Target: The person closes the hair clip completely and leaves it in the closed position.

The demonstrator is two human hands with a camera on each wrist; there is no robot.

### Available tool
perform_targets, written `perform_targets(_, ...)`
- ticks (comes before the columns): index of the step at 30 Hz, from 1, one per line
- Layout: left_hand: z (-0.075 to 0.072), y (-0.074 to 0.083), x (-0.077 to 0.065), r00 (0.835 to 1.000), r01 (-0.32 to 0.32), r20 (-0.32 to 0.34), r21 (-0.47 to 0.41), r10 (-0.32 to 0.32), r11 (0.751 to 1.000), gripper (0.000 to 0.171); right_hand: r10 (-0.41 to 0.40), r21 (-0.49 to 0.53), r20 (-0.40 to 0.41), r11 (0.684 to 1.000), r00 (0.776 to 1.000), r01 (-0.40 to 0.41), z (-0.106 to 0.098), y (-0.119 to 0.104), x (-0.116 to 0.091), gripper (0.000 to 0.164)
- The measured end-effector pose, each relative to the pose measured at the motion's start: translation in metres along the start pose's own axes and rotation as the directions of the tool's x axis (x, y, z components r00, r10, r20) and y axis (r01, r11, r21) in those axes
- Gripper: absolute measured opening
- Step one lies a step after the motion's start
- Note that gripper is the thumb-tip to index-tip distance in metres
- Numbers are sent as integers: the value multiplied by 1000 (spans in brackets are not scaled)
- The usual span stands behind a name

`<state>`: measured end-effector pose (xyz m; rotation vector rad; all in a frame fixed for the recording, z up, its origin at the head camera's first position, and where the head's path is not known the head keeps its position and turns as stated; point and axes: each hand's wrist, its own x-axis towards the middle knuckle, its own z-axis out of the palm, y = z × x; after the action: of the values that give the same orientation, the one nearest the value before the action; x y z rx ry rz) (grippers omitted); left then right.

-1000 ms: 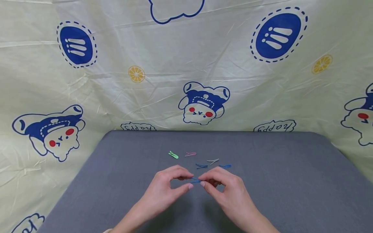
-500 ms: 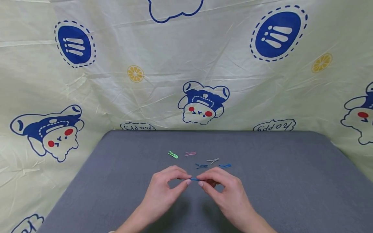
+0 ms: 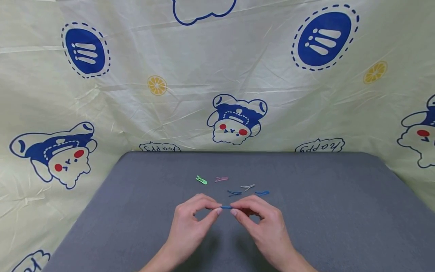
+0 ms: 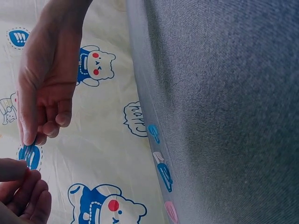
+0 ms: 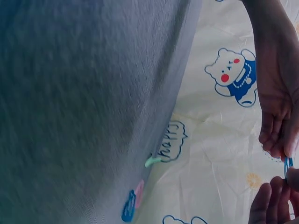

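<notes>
A blue snap hair clip (image 3: 226,207) is stretched level between my two hands, above the grey table. My left hand (image 3: 190,228) pinches its left end between thumb and fingertips. At the other end, the thumb and fingers of my right hand (image 3: 266,226) hold it. From the head it looks like one thin line, its two arms together. The left wrist view has the same hair clip (image 4: 30,151) between the fingertips, and the right wrist view shows its narrow loop (image 5: 288,164).
Beyond the hands, several hair clips lie on the grey table (image 3: 136,211): a green clip (image 3: 201,180), a pink clip (image 3: 221,179), a pale grey clip (image 3: 247,187), a dark blue clip (image 3: 235,193) and a blue clip (image 3: 262,193). A printed cloth (image 3: 190,113) hangs behind.
A second ago the held clip's two arms were spread apart; now they lie together. My left fingertips have closed on its end, and that hand has shifted slightly left.
</notes>
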<state>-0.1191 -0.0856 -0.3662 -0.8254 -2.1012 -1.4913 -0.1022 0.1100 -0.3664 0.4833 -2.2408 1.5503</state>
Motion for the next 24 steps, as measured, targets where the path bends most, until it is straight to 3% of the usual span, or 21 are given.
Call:
perform_targets(7,2,-1,-1,1000,5,-21,-23,-6,1000,14,28,94,-27,995,999,-25,6,2,-5,20)
perform_targets(13,2,-2,0,1000,5,-7,-47,-6,999,17,-27,119,-28,992,999,30,6,5,-5,20)
perform_targets(24,-5,-9,4,996,33,89,-112,-23,993,10,-36,204,109,979,993,13,-2,9,1,14)
